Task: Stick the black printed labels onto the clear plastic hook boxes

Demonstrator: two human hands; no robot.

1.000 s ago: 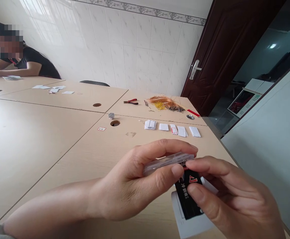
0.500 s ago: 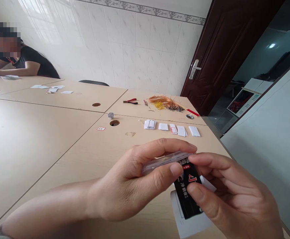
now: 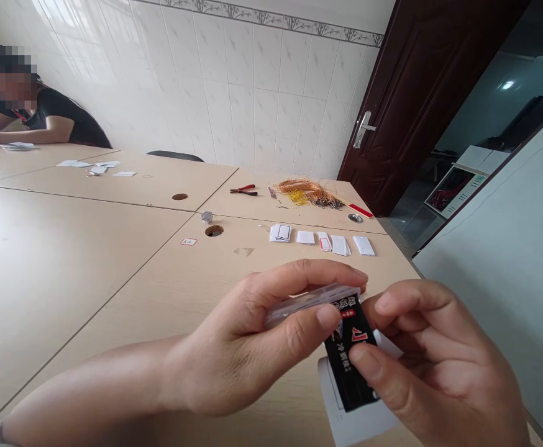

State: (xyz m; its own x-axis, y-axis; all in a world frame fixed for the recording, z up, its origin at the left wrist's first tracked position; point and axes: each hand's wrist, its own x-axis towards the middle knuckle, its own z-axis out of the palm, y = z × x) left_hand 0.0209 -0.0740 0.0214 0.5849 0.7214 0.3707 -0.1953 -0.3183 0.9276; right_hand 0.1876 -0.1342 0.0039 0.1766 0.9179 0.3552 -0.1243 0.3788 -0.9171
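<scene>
Between the thumb and fingers of my left hand [image 3: 248, 341] is a clear plastic case [image 3: 299, 302], partly covered by the fingers. A black card [image 3: 353, 372] with white and red print slants down from the case's right end, under my left thumb tip. My right hand [image 3: 439, 360] pinches this card's right side, thumb on its printed face, the other fingers curled behind. White paper [image 3: 341, 422] shows behind and below the card, with a dark line printed on it.
Stacks of white cards [image 3: 281, 233] lie beyond my hands. Farther back are pliers [image 3: 243, 190], a bundle of coppery wires [image 3: 304, 189] and a red strip [image 3: 361, 211]. A table hole [image 3: 214, 231] is left of the cards. A person [image 3: 48, 115] sits at the far left.
My right index finger has lifted off the card's top edge and drawn back to the right. My left hand, the case and the card have barely moved.
</scene>
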